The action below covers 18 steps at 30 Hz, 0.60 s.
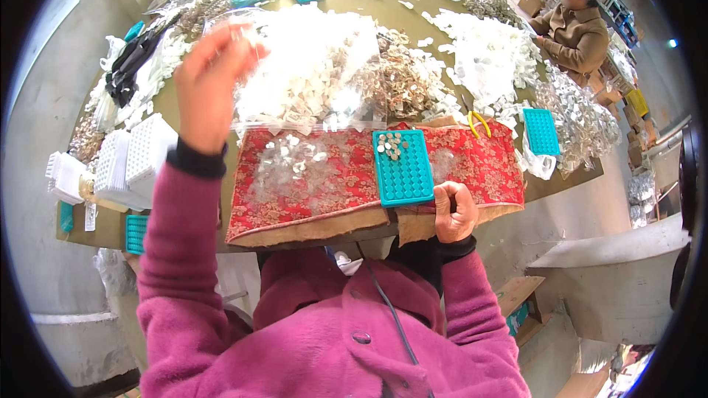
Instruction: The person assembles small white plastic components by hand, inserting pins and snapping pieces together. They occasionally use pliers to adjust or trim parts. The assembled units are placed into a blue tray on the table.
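Note:
My left hand [214,81] is raised over the left side of the table, in front of a bright heap of small white pieces [310,51]. Its fingers are smeared by motion, so whether they hold anything does not show. My right hand [455,211] is closed on the lower right corner of a teal tray [407,181] with rows of round pockets. Several small round silvery pieces [391,146] lie at the tray's upper end. The tray rests on a red flowered cloth [332,191]. Left on that cloth is a scatter of small whitish pieces [295,155].
Yellow-handled pliers [479,124] lie at the cloth's far right edge. Beyond are a brownish heap [402,74] and another white heap [487,51]. A second teal tray [541,133] lies to the right, white trays [147,151] stand left. A person [575,33] sits at far right.

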Motion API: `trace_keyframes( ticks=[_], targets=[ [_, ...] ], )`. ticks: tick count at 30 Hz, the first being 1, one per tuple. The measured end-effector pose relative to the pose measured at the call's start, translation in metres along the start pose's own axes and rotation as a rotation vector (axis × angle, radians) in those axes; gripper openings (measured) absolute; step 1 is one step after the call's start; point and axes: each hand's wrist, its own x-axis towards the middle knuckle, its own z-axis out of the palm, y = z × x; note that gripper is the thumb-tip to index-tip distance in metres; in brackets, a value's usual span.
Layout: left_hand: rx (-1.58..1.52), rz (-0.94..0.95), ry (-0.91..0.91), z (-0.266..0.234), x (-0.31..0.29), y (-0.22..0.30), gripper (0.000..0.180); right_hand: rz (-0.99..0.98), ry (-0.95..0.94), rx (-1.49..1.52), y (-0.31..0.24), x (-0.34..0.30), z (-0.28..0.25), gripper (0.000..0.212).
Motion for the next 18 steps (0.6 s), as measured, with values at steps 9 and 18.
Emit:
trace_keyframes(
  ticks=[9, 18],
  targets=[
    [0.76, 0.11, -0.087, 0.021, 0.056, -0.028, 0.024, 0.007, 0.018, 0.027, 0.002, -0.003, 0.001, 0.01],
    [0.274, 0.454, -0.5, 0.066, -0.101, 0.169, 0.013, 0.116, -0.052, 0.115, 0.001, 0.002, -0.003, 0.011]
  ],
)
